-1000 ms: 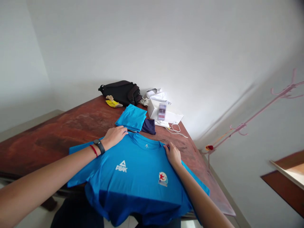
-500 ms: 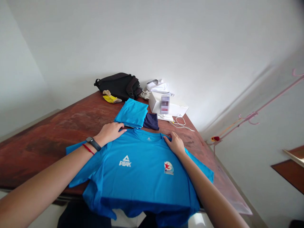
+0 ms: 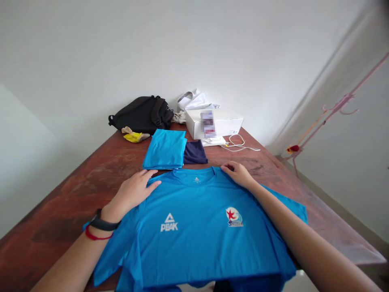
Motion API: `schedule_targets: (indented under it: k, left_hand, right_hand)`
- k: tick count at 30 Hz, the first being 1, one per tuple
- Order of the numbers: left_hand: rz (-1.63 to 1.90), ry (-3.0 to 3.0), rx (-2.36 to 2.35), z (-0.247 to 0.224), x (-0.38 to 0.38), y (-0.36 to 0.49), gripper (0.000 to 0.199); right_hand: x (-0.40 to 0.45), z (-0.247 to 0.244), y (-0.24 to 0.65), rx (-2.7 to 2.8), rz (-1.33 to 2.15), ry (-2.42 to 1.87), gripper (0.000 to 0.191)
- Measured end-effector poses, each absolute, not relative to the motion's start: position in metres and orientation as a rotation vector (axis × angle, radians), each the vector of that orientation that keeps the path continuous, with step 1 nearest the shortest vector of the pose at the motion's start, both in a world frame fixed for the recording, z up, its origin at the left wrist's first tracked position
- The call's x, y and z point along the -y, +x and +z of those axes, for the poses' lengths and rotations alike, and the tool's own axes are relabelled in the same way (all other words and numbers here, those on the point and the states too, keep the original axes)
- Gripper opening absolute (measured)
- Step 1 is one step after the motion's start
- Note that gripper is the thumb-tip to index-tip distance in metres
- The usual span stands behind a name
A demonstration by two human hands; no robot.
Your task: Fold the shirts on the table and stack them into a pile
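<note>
A blue T-shirt [image 3: 197, 235] lies face up on the reddish-brown table [image 3: 73, 182], its collar away from me and its hem over the near edge. White lettering and a round red-and-white logo mark its chest. My left hand [image 3: 133, 190] rests at the shirt's left shoulder, thumb and fingers apart. At the right shoulder, beside the collar, my right hand [image 3: 238, 173] touches the fabric with curled fingers; whether they pinch the cloth is hard to see. Just beyond the collar sit a folded blue cloth [image 3: 165, 148] and a folded dark navy cloth [image 3: 195, 152].
Against the wall at the back are a black bag [image 3: 138, 115], a yellow item [image 3: 133, 137], a white box [image 3: 226, 122] and white fabric [image 3: 197, 99]. A white cable [image 3: 240, 144] lies beside the box. A pink rack [image 3: 343, 103] stands on the right.
The view has shifted, and the shirt appears larger and nearer. My left hand has its thumb and fingers further apart at the shoulder. My right hand remains by the collar.
</note>
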State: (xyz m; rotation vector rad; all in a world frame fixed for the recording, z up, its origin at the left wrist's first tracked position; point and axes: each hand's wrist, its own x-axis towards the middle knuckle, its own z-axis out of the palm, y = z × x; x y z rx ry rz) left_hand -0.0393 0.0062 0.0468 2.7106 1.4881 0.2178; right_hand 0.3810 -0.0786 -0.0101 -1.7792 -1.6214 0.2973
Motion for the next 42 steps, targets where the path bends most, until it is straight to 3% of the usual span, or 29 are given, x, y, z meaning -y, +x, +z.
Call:
schedule_targets:
  k: [16, 30, 42]
  left_hand:
    - [0.190, 2.671, -1.562, 0.052, -0.005, -0.038, 0.053]
    - [0.275, 2.604, -1.602, 0.055, 0.000, -0.036, 0.048]
    - [0.585, 2.636, -1.169, 0.050, 0.011, -0.021, 0.033]
  right_hand:
    - [0.080, -0.009, 0.383, 1.593, 0.333, -1.714, 0.027]
    - [0.088, -0.009, 0.387, 1.515, 0.379, -1.643, 0.039]
    - [0.089, -0.010, 0.393, 1.329, 0.256, -1.590, 0.041]
